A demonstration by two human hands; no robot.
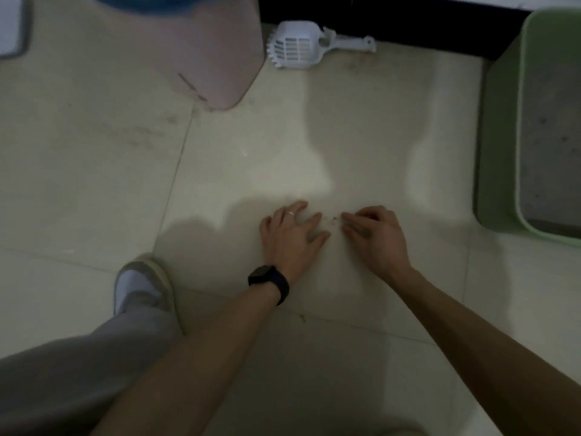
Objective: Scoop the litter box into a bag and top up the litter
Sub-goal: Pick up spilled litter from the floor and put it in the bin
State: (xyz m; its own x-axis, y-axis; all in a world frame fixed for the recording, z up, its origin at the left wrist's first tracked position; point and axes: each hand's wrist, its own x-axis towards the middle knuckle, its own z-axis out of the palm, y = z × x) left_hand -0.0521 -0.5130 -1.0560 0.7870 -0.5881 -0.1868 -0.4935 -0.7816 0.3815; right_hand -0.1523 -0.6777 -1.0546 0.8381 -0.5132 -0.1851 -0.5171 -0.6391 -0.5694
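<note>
A green litter box (500, 146) holding grey litter stands on the floor at the right edge. The white slotted scoop (298, 45) lies on the floor at the top, beside a pink bin (217, 55). My left hand (290, 236) rests flat on the floor tile with fingers spread. My right hand (374, 236) is just to its right, fingers bent with their tips on the floor. A few small litter grains (331, 219) lie between the two hands' fingertips.
A blue bag lining (151, 3) shows at the pink bin's top. My shoe (143, 284) and grey trouser leg are at the lower left. A dark gap under furniture runs along the top. A white object (11, 26) sits at the top left corner.
</note>
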